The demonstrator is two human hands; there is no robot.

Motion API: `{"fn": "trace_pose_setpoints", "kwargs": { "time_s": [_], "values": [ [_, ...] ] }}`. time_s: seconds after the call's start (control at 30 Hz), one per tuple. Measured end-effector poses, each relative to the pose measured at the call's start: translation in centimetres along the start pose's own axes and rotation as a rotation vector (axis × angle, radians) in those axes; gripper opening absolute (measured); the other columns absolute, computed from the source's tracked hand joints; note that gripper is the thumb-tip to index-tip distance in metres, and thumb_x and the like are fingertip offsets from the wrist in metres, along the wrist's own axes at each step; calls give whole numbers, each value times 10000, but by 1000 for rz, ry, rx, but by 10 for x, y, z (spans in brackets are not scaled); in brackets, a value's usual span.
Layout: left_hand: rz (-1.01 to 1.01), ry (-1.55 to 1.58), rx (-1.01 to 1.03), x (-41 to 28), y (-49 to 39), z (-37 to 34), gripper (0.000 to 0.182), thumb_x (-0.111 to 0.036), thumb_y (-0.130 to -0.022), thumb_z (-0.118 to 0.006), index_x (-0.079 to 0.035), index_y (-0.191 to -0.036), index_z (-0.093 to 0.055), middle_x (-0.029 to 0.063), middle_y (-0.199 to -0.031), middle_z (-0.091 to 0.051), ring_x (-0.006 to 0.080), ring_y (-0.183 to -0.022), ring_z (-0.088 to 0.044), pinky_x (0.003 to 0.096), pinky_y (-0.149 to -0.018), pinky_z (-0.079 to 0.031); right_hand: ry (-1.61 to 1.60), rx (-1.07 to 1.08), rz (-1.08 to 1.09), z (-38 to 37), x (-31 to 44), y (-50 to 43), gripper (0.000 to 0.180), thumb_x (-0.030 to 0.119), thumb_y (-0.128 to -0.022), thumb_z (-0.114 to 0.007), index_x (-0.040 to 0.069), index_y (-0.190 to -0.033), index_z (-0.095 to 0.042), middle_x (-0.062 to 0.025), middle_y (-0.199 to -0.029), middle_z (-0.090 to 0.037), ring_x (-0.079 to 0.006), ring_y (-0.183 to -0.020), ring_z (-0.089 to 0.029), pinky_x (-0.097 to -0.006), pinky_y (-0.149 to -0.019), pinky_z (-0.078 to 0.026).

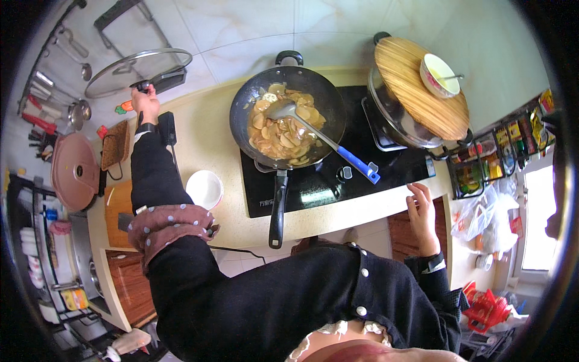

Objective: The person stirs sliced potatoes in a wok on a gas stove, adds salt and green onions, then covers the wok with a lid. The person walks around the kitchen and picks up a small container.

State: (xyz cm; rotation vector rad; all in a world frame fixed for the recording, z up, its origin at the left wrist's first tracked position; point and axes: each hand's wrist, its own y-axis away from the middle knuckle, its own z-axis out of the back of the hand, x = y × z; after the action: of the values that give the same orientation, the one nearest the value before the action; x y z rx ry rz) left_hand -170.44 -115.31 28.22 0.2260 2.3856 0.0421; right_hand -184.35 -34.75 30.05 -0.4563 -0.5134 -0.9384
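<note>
My left hand (145, 102) grips the black knob of a glass pan lid (135, 72) at the wall rack on the upper left. Fingers apart, my right hand (421, 217) hangs over the counter's front edge and holds nothing. A dark wok (334, 113) stands on the black cooktop (307, 185) between them, its long handle towards me. Sliced food in brown sauce (280, 135) fills its middle. A metal spatula with a blue handle (353, 160) rests in the wok and over its rim. A white bowl (204, 189) sits on the counter left of the wok.
A steel pot (384, 108) on the right carries a round wooden board (407, 86) and a patterned bowl (438, 74) with a spoon. Bottles and packets fill a black rack (484, 163) beyond. Utensils and a pink lidded pan (74, 172) are at the left.
</note>
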Motion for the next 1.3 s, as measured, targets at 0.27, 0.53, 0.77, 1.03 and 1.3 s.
{"fn": "trace_pose_setpoints", "kwargs": {
  "time_s": [0.27, 0.53, 0.77, 1.03, 1.3],
  "values": [
    [-217, -264, 65, -21, 115, -26, 206, -252, -958, -429, -60, -922, -497, 41, -733, -499, 151, -580, -496, 232, -520, -437, -181, 98, 99, -24, 14, -25, 371, 109, -892, -630, 30, -1249, -569, -132, -1196, -569, -202, -892, -618, -318, -785, -520],
    [-419, -627, 393, -63, 205, -31, 198, -194, -956, -470, -32, -1069, -484, 94, -803, -659, 135, -614, -559, 222, -508, -389, -134, 231, 300, -69, 54, -72, 500, 194, -859, -663, 64, -1306, -479, -191, -1040, -632, -352, -907, -643, -395, -760, -528],
    [-793, -1376, 370, -44, 272, -63, 294, -280, -987, -484, -10, -1098, -517, 184, -957, -637, 294, -865, -621, 386, -766, -466, 19, 178, 395, -66, 63, -54, 385, 179, -864, -642, 104, -1218, -508, -144, -879, -675, -321, -737, -674, -398, -619, -544],
    [-847, -1687, 952, 62, 309, -123, 283, -272, -908, -590, -4, -973, -527, 230, -931, -606, 418, -893, -592, 476, -762, -473, -186, 315, 362, -63, 53, -45, 597, 183, -850, -658, 64, -1376, -404, -234, -1042, -619, -386, -863, -648, -450, -735, -527],
    [-766, -1806, 1202, 143, 304, -119, 321, -293, -892, -589, -11, -1015, -500, 251, -963, -591, 444, -861, -609, 513, -736, -493, -244, 218, 193, -30, 11, -11, 650, 178, -841, -691, 46, -1408, -401, -183, -1111, -605, -261, -733, -630, -365, -683, -520]
  ]
}}
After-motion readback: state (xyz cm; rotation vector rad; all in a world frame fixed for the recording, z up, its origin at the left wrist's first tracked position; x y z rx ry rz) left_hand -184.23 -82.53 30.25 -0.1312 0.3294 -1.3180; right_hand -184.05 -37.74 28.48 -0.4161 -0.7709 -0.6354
